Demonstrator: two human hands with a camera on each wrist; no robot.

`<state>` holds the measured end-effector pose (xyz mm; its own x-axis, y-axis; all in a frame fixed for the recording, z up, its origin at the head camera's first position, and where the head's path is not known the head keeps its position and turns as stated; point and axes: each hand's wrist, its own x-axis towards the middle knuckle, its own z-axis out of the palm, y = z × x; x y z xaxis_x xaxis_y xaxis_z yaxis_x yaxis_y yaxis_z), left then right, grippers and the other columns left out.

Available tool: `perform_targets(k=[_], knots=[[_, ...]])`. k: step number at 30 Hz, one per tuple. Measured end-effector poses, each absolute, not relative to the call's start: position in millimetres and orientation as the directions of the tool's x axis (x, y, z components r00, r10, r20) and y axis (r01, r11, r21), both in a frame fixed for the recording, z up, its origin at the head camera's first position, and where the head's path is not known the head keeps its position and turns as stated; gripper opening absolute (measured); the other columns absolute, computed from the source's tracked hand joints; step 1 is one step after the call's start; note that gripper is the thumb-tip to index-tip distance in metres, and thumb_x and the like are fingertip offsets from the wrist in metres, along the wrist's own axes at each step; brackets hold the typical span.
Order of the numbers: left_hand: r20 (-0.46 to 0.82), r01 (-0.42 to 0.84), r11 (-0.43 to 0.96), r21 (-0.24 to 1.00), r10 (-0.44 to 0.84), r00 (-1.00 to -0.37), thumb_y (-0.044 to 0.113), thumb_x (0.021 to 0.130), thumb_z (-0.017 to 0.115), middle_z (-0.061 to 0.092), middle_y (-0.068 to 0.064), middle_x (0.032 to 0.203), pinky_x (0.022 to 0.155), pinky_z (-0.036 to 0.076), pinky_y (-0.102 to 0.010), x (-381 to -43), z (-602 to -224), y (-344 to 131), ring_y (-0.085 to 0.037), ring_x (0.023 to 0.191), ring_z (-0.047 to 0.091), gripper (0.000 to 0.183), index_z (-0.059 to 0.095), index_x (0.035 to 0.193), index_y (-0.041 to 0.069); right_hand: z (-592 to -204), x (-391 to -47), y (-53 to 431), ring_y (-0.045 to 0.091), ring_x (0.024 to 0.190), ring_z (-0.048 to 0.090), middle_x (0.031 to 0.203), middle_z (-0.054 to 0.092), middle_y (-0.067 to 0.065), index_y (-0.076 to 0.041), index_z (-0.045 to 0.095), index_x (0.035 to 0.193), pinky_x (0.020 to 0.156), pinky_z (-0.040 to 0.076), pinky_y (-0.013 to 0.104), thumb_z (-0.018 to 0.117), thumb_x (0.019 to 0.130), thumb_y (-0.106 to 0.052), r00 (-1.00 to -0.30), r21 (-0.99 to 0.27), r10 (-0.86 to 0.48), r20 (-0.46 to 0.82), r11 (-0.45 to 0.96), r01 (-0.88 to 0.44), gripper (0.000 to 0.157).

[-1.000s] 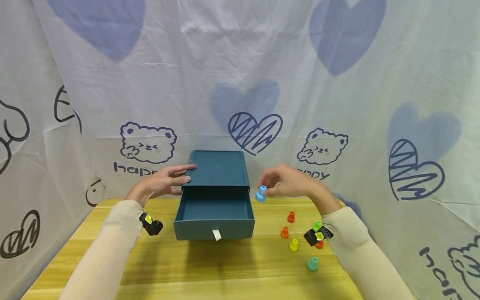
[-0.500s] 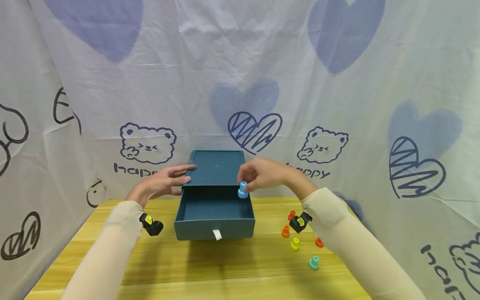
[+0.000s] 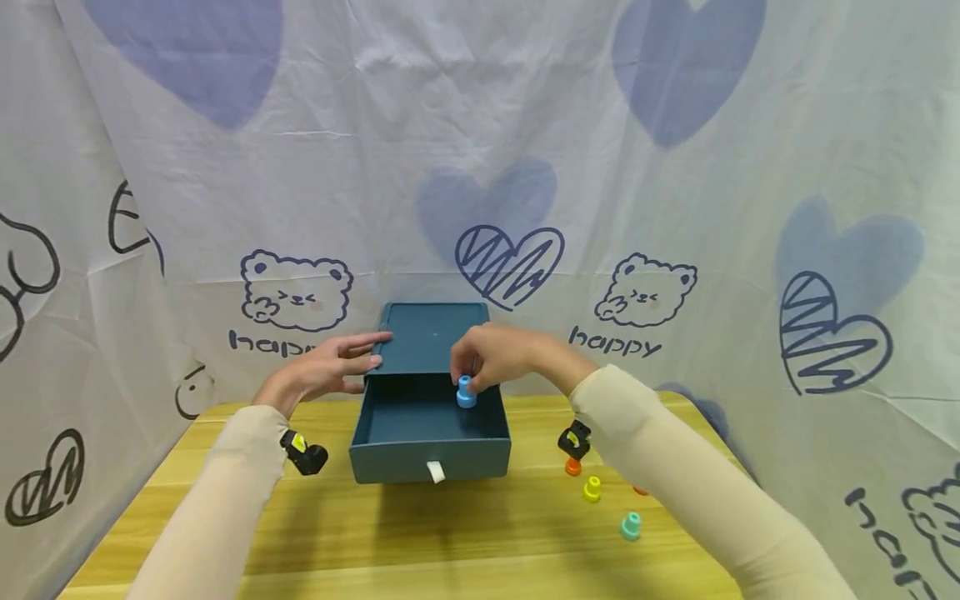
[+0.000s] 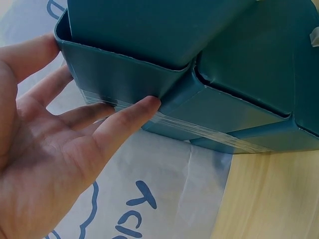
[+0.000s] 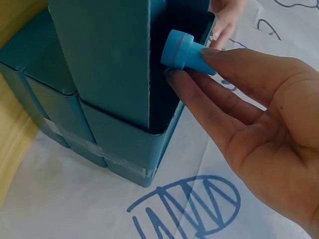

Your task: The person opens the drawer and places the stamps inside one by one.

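A dark teal drawer cabinet (image 3: 437,335) stands at the back of the table, its top drawer (image 3: 397,461) pulled out toward me and showing a white pull tab (image 3: 435,472). Between thumb and fingers, my right hand (image 3: 504,357) pinches a light blue stepped peg (image 3: 466,395) over the right rear part of that drawer. In the right wrist view the peg (image 5: 177,49) has its wide end toward the drawer, its narrow end in the fingertips. My left hand (image 3: 324,368) rests with outstretched fingers against the cabinet's left side; the left wrist view shows fingertips (image 4: 152,103) touching the wall.
To the right on the wooden table (image 3: 315,542) stand an orange peg (image 3: 573,467), a yellow peg (image 3: 592,489) and a teal peg (image 3: 631,526). A red one (image 3: 640,491) is mostly covered by my right sleeve. Behind the table hangs a white printed cloth (image 3: 405,200).
My right hand has carried the blue peg leftward from beside the cabinet to over the open drawer, then slightly lower. The left hand has kept its place.
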<state>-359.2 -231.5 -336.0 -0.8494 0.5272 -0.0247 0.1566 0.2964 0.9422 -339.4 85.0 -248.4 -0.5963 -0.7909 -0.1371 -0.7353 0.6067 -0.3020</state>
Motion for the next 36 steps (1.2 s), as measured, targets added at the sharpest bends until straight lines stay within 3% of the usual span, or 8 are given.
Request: perform_targets(k=[11,27,36], knots=[[-0.044,0.131,0.303,0.944,0.509,-0.859,0.026,0.108,0.056,0.002,-0.021,0.174,0.120,0.030,-0.070,-359,-335,-231,-0.054,0.156,0.018,0.069,0.021,0.166,0.013,-246,-337,54,0.011,0.076,0.056,0.086,0.070,-0.002,-0.011,0.074,0.097,0.068,0.048,0.020,0.076,0.091,-0.009,-0.561,-0.245,-0.802,-0.205,0.597,-0.764,0.007],[-0.046,0.124,0.292,0.948,0.513,-0.857,0.027,0.107,0.056,0.003,-0.020,0.174,0.119,0.030,-0.070,-361,-336,-231,-0.052,0.158,0.011,0.070,0.021,0.166,0.013,-244,-333,15,0.012,0.082,0.059,0.092,0.072,-0.001,-0.007,0.078,0.106,0.077,0.053,0.023,0.079,0.090,-0.011,-0.524,-0.170,-0.813,-0.256,0.571,-0.803,0.017],[-0.042,0.131,0.298,0.946,0.511,-0.859,0.027,0.107,0.056,0.004,-0.021,0.174,0.119,0.032,-0.069,-360,-336,-231,-0.054,0.156,0.018,0.070,0.020,0.166,0.013,-254,-337,5,0.012,0.085,0.061,0.095,0.073,-0.001,-0.012,0.078,0.102,0.080,0.054,0.021,0.080,0.090,-0.012,-0.499,-0.211,-0.831,-0.244,0.548,-0.809,0.012]])
